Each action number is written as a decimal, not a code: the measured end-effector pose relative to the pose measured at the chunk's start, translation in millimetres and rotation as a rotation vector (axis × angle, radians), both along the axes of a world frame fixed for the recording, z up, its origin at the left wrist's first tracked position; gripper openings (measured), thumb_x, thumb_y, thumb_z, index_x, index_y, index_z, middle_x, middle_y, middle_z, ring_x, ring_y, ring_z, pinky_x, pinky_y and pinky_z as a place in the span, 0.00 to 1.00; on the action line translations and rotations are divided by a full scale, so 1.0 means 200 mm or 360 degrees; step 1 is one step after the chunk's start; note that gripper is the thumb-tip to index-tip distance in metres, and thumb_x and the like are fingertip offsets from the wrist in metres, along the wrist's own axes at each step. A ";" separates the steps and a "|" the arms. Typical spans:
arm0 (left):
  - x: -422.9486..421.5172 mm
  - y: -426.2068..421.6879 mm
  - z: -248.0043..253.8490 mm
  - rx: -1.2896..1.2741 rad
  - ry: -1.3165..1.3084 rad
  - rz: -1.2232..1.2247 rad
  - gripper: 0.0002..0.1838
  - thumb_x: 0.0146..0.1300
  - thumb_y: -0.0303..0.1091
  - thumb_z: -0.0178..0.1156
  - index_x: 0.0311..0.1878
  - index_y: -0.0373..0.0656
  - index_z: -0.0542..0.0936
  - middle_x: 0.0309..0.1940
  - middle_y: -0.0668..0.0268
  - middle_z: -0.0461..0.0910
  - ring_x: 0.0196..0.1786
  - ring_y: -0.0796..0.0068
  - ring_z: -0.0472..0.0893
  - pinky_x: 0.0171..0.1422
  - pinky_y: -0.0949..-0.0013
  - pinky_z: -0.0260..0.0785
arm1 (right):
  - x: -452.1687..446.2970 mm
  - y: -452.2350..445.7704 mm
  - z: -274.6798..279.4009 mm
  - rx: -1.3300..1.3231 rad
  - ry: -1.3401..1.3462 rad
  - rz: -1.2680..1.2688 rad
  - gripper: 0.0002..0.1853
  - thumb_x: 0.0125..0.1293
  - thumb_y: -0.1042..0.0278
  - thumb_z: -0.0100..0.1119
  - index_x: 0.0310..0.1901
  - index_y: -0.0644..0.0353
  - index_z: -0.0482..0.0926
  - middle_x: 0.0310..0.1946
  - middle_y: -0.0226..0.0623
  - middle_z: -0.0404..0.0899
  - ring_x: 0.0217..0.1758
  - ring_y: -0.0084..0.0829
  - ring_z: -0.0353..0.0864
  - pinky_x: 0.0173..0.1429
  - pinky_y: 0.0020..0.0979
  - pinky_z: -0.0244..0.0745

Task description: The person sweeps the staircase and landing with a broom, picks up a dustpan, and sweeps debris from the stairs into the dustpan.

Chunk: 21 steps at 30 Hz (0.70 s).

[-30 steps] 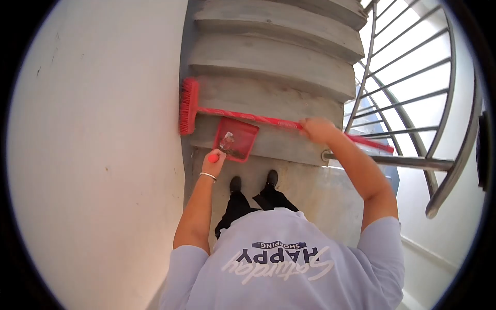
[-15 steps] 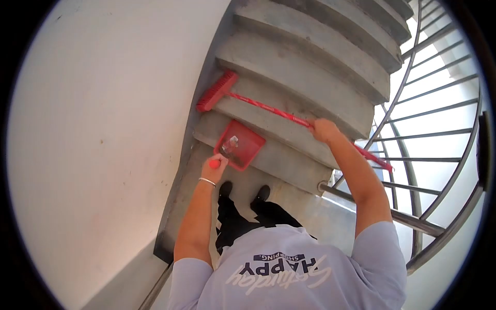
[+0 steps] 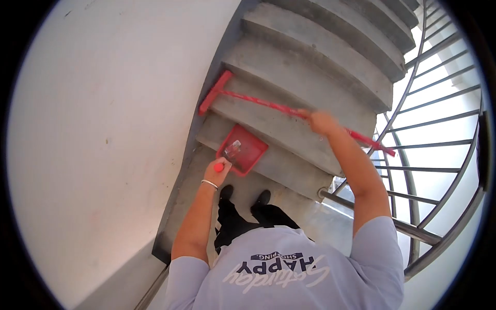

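Note:
My left hand (image 3: 217,171) is wrapped round the top of the upright handle of a red dustpan (image 3: 250,150). A crumpled clear wrapper (image 3: 232,149) and some dark dirt lie in the pan, which is at the lowest steps. My right hand (image 3: 323,123) grips the red pole of a broom (image 3: 258,101) past its middle. The red broom head (image 3: 215,93) is at the wall end of a step, above and left of the dustpan. The pole slants across the stairs, its far end near the railing.
Curved concrete steps (image 3: 310,77) rise ahead. A white wall (image 3: 103,129) stands on the left and a metal railing (image 3: 413,227) on the right. My feet in black shoes (image 3: 261,199) are on the landing below the lowest step.
The view has turned, so the stairs now slant. The broom head, beside the dustpan's step with bristles to the wall earlier, now sits farther up at a tilt. Both hands keep their holds.

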State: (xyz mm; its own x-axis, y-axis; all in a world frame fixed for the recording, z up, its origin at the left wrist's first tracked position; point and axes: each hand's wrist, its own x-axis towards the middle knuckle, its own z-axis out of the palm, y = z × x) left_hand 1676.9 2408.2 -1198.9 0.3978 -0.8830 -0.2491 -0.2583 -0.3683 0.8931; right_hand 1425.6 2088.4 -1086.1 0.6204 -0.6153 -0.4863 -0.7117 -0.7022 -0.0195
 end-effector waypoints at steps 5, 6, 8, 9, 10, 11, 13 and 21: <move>0.02 -0.04 -0.02 0.0082 -0.0019 0.0002 0.09 0.59 0.35 0.59 0.27 0.40 0.75 0.21 0.71 0.72 0.30 0.81 0.72 0.38 0.73 0.65 | -0.10 -0.15 0.09 0.0141 -0.0164 -0.0049 0.24 0.65 0.62 0.49 0.63 0.37 0.68 0.44 0.44 0.80 0.48 0.46 0.78 0.52 0.42 0.72; 0.02 -0.03 -0.02 0.0125 -0.0002 -0.0001 0.10 0.59 0.35 0.59 0.28 0.40 0.75 0.21 0.71 0.72 0.29 0.81 0.72 0.37 0.73 0.65 | -0.11 -0.13 0.16 0.0145 -0.0201 -0.0042 0.23 0.65 0.62 0.50 0.63 0.37 0.69 0.44 0.44 0.80 0.49 0.45 0.78 0.53 0.42 0.72; 0.03 -0.02 -0.03 0.0048 -0.0015 0.0007 0.10 0.59 0.35 0.59 0.27 0.40 0.75 0.21 0.71 0.72 0.29 0.81 0.71 0.37 0.73 0.65 | -0.10 -0.08 0.40 0.0111 -0.0157 0.0023 0.23 0.65 0.61 0.49 0.63 0.36 0.69 0.45 0.44 0.80 0.49 0.45 0.78 0.53 0.42 0.72; 0.03 -0.01 -0.04 -0.0022 -0.0025 0.0009 0.10 0.59 0.35 0.59 0.27 0.40 0.75 0.21 0.71 0.72 0.29 0.81 0.71 0.36 0.73 0.65 | -0.09 -0.07 0.48 0.0085 -0.0111 0.0081 0.23 0.65 0.61 0.49 0.63 0.35 0.69 0.45 0.44 0.80 0.49 0.45 0.78 0.53 0.42 0.71; 0.03 -0.01 -0.04 -0.0027 -0.0018 0.0017 0.10 0.59 0.35 0.59 0.27 0.40 0.75 0.21 0.71 0.72 0.29 0.81 0.71 0.36 0.73 0.65 | -0.08 -0.07 0.48 0.0080 -0.0104 0.0089 0.23 0.65 0.61 0.49 0.63 0.35 0.69 0.45 0.44 0.80 0.49 0.45 0.78 0.53 0.42 0.71; 0.02 0.00 -0.05 -0.0026 -0.0022 -0.0001 0.10 0.59 0.35 0.59 0.27 0.40 0.75 0.21 0.71 0.72 0.29 0.81 0.71 0.36 0.73 0.65 | -0.07 -0.07 0.45 0.0034 -0.0119 0.0066 0.23 0.65 0.61 0.48 0.63 0.34 0.69 0.45 0.44 0.80 0.49 0.45 0.78 0.53 0.42 0.71; 0.02 0.01 -0.05 -0.0025 -0.0029 -0.0031 0.10 0.59 0.35 0.59 0.27 0.40 0.75 0.21 0.71 0.72 0.29 0.81 0.72 0.36 0.73 0.65 | -0.01 -0.06 0.36 -0.0013 -0.0137 0.0031 0.23 0.65 0.60 0.48 0.63 0.33 0.69 0.45 0.44 0.79 0.48 0.45 0.78 0.53 0.42 0.71; -0.01 0.03 -0.06 -0.0165 -0.0009 -0.0004 0.09 0.60 0.35 0.58 0.29 0.39 0.74 0.22 0.67 0.74 0.31 0.78 0.74 0.39 0.71 0.67 | -0.36 0.25 -0.01 0.0039 0.0032 -0.0248 0.23 0.66 0.57 0.47 0.64 0.29 0.66 0.44 0.44 0.80 0.48 0.48 0.78 0.52 0.45 0.72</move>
